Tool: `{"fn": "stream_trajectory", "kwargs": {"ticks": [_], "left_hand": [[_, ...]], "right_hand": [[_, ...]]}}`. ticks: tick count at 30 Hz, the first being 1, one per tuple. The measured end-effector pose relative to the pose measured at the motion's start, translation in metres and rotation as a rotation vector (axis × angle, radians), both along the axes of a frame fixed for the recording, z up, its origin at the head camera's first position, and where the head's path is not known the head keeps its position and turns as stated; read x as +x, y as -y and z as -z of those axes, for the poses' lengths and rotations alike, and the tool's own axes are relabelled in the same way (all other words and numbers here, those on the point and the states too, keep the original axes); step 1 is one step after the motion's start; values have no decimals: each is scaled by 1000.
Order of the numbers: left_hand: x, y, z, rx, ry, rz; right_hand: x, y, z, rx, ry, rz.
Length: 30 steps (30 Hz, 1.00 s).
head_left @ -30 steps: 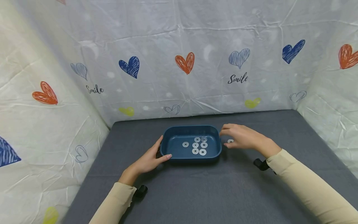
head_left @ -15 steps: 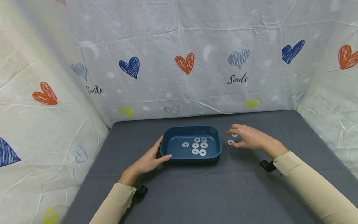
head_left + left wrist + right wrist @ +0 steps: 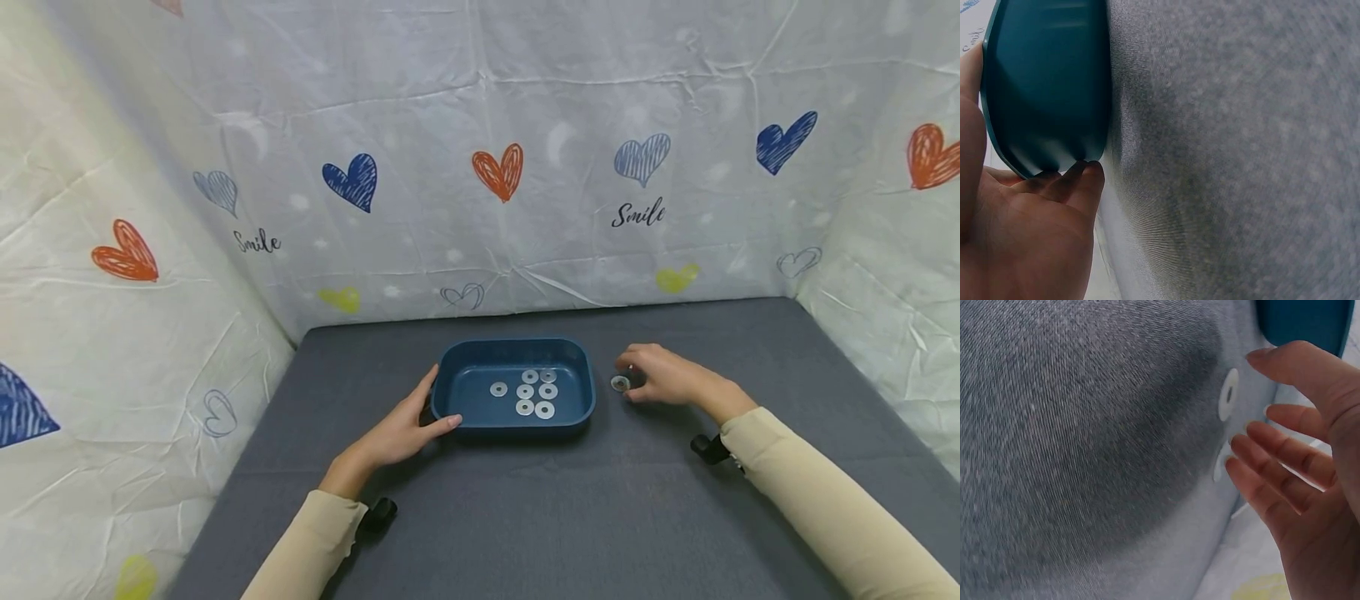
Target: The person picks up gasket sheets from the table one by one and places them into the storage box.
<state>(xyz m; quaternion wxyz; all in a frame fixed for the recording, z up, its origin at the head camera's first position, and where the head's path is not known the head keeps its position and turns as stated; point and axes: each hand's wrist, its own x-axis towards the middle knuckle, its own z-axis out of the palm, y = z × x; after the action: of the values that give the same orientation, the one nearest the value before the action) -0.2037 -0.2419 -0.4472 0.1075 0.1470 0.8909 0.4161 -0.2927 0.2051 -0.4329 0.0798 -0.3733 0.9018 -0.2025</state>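
My left hand [image 3: 397, 429] holds the left end of a blue rectangular tray [image 3: 480, 427], its thumb over the near rim. In the left wrist view, the fingertips [image 3: 1090, 172] press against the end wall of the tray. Several flat metal washers [image 3: 544, 409] lie inside, mostly toward the right half. My right hand [image 3: 663, 375] is low over the table, right of the tray, thumb and fingers apart. Beside its fingertips a washer [image 3: 620, 383] lies on the cloth. The right wrist view shows a second washer [image 3: 1221, 461] right at the fingertips; the hand hides it from the head view.
A dark grey cloth [image 3: 525, 517] covers the table. White sheets with printed hearts [image 3: 498, 171] hang behind it and along both sides. A black wrist camera [image 3: 377, 515] is on the left wrist, another [image 3: 708, 448] on the right.
My right hand has drawn away from the tray's right end to the right, then lowered toward the loose washers. My left hand and the tray have stayed in place.
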Motion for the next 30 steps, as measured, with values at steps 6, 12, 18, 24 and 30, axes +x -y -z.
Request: {"fn": "stream_trajectory", "kwargs": {"ticks": [6, 12, 18, 24, 30], "left_hand": [[1, -1, -1, 8, 6, -4], [0, -1, -1, -7, 7, -14], [0, -1, 0, -4, 7, -11], [-1, 0, 0, -10, 13, -9], [-2, 1, 1, -15, 20, -16]], "right_hand": [[-5, 4, 6, 24, 21, 22], [-12, 9, 5, 29, 28, 18], [-18, 17, 0, 45, 37, -2], [-23, 21, -2, 76, 62, -7], [-24, 25, -4, 95, 95, -17]]}}
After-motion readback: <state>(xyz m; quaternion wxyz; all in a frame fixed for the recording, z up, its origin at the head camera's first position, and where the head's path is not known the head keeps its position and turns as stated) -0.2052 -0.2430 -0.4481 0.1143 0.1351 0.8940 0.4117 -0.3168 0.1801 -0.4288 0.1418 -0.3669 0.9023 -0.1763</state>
